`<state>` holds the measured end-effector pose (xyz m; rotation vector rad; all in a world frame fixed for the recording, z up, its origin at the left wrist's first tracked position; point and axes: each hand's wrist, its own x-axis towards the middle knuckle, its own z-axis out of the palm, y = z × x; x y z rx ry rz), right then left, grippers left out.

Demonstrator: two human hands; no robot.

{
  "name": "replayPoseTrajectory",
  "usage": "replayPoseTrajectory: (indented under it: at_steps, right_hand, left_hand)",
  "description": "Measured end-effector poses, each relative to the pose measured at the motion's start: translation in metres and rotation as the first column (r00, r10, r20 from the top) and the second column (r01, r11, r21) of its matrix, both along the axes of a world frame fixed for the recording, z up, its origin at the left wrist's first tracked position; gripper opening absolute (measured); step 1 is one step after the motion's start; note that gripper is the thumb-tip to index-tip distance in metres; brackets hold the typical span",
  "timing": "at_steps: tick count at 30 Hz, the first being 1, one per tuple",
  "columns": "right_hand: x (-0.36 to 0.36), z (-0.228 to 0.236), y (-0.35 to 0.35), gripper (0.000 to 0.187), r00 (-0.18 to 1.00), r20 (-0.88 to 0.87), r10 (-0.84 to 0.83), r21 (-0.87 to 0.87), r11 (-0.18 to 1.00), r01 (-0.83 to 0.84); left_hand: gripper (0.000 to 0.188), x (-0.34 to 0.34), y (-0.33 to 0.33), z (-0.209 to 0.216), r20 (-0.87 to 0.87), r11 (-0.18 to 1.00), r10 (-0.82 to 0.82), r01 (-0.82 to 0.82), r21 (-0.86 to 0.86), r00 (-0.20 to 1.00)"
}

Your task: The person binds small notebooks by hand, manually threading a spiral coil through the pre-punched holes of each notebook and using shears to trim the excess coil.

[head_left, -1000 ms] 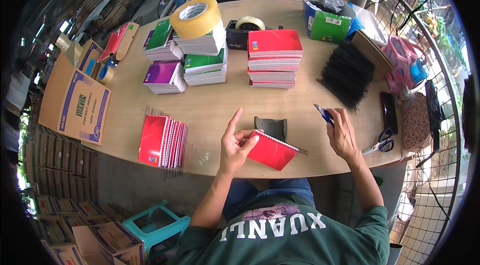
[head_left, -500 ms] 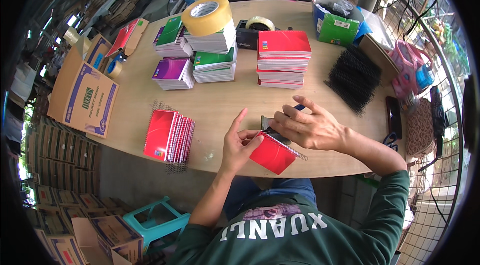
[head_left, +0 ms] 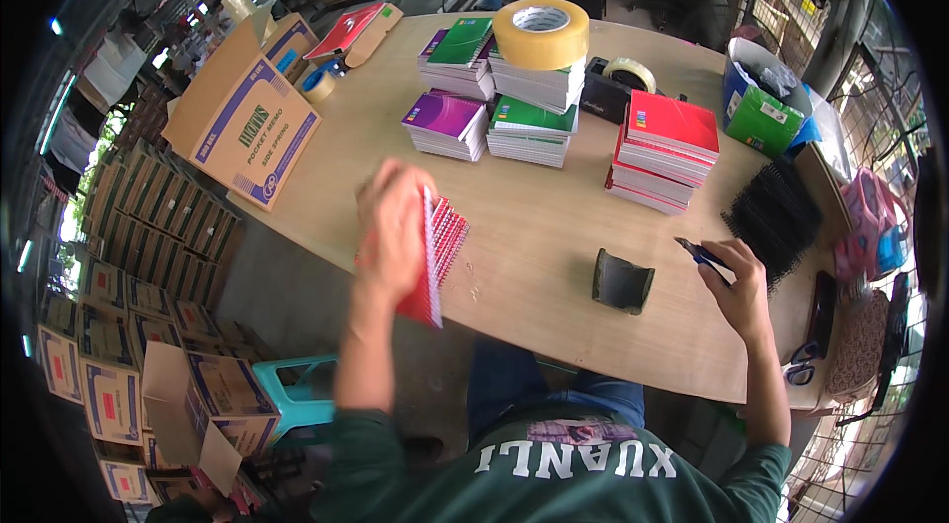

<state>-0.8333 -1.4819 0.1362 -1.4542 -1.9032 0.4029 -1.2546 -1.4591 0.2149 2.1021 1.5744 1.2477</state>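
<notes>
Left of the dark curved block, head view: left hand has a red spiral notebook, tilted, spiral edge toward the block. Fingers look pressed together around it; motion blur, can't tell each one. The held notebook overlaps a row of red spiral notebooks on the table, also left of the block; can't tell if they touch.

Right of the block, near it: right hand grips blue-handled cutters. Fingers curled round the handles, tip pointing back toward the block. Can't tell if the cutter jaws are parted.

Beyond the block, slightly right: pile of red notepads. Beyond and left: green and purple notepads in piles, wide tape roll sitting on one. Farther left: open carton. Right and beyond: black spiral coils. Right, nearer the person: scissors, well apart from the block.
</notes>
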Motion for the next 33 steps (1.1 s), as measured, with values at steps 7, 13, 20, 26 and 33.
replayPoseTrajectory:
  at_steps: [7,13,20,26,33]
  right_hand:
    - [0.035,-0.087,-0.009,0.037,0.958,0.233,-0.165,0.126,0.982,0.139]
    - [0.028,-0.102,-0.014,0.047,0.892,0.352,-0.284,0.27,0.943,0.194]
    - [-0.047,-0.094,-0.015,0.056,0.886,0.322,0.333,0.093,0.92,-0.38]
    - [-0.063,-0.084,0.038,0.046,0.871,0.351,0.342,0.144,0.9,-0.412]
    - [-0.02,-0.062,0.018,0.038,0.998,0.065,-0.004,0.205,0.979,-0.01]
  left_hand:
    - [0.008,-0.072,0.061,-0.046,-0.418,0.955,-0.266,0.178,-0.238,0.868]
    - [0.008,-0.078,0.058,-0.068,-0.5,0.971,-0.202,0.105,-0.216,0.842]
    - [0.013,-0.074,0.063,-0.072,-0.479,0.963,-0.257,0.183,-0.198,0.839]
    - [0.028,-0.039,0.065,-0.041,-0.552,0.97,-0.152,0.232,0.076,0.82]
    - [0.029,0.123,0.138,0.013,-0.333,0.709,-0.678,0.703,-0.061,0.655]
